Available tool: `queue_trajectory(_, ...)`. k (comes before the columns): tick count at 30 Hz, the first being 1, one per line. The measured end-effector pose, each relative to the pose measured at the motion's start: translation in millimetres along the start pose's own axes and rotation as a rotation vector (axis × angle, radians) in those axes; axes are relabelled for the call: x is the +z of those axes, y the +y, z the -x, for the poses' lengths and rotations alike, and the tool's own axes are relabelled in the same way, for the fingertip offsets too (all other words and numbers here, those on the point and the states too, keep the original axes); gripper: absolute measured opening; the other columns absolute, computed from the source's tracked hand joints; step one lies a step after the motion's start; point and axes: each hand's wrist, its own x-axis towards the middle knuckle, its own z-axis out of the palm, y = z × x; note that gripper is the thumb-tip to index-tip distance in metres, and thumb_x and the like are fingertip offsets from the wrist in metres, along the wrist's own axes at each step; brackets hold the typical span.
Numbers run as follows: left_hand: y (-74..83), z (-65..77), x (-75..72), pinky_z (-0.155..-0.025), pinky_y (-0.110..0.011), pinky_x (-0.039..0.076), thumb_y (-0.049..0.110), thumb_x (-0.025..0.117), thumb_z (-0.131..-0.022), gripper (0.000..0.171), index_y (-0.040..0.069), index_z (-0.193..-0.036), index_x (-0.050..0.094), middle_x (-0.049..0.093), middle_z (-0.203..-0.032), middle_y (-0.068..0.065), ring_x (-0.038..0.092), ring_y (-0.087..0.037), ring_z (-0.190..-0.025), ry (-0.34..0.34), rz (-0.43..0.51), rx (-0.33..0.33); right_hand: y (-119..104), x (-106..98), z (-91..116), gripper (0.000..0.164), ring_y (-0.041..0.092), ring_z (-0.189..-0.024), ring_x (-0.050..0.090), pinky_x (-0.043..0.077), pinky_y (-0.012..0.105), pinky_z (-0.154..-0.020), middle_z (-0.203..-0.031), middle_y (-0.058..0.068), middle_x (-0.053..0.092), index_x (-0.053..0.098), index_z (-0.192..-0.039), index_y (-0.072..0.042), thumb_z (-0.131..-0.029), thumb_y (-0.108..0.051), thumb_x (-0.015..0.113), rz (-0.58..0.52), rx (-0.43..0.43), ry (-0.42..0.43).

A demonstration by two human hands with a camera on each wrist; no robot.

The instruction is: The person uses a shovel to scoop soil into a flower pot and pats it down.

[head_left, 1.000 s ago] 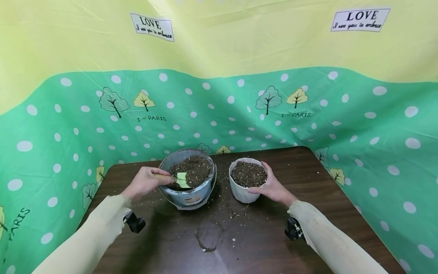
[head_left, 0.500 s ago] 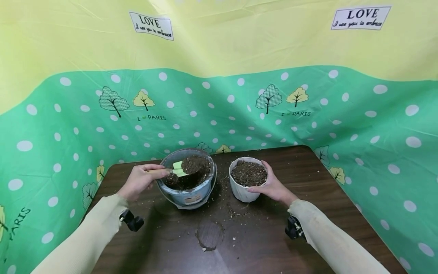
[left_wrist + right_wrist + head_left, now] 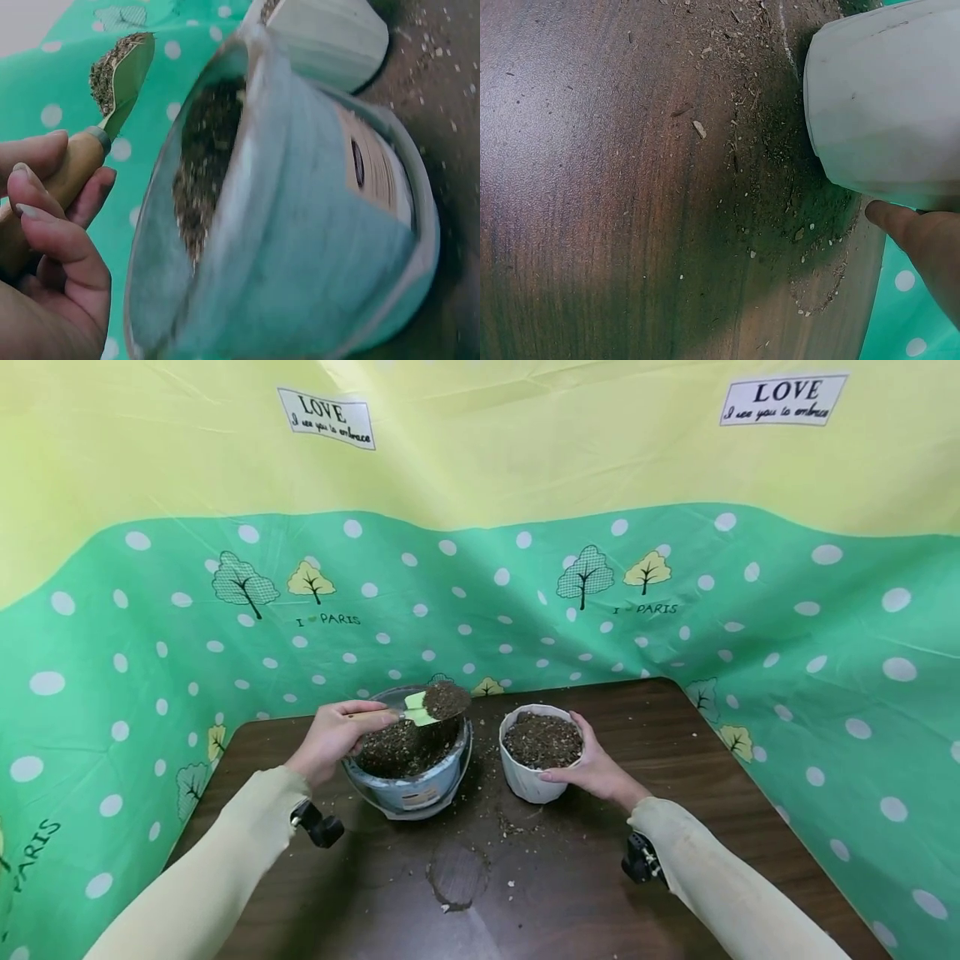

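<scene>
My left hand (image 3: 335, 737) grips the wooden handle of a small green trowel (image 3: 422, 717), its blade heaped with dark soil (image 3: 447, 701). The loaded blade hangs over the far right part of a blue-grey bucket (image 3: 412, 789), which holds more soil. In the left wrist view the fingers curl round the trowel's handle (image 3: 79, 161), above the bucket's rim. To the right stands a white faceted flowerpot (image 3: 528, 783), filled with soil close to its rim. My right hand (image 3: 596, 768) holds that pot from its right side, thumb at the front and fingers around the far side.
Both containers stand on a dark wood-grain table (image 3: 585, 877). Soil crumbs (image 3: 517, 822) lie scattered between and in front of them, with a ring-shaped soil mark (image 3: 459, 878) nearer the front. A green and yellow printed cloth (image 3: 465, 602) hangs behind and at both sides.
The trowel has come up out of the bucket's soil with a heap on its blade and moved right and away from me. My right hand stays on the flowerpot.
</scene>
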Motion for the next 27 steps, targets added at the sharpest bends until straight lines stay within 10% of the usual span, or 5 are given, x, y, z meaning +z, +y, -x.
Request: queue_trajectory(27, 14.6, -15.2, 106.3, -0.051, -0.028, 0.046, 0.019, 0.076, -0.090, 0.034, 0.003, -0.120, 0.071, 0.073, -0.099, -0.018, 0.050, -0.011, -0.047, -0.085, 0.021, 0.076, 3, 0, 2, 0.121, 0.044, -0.142, 0.020, 0.019, 0.058, -0.112, -0.157, 0.026, 0.014, -0.001, -0.158, -0.011, -0.076, -0.020, 0.088, 0.008, -0.029, 0.009)
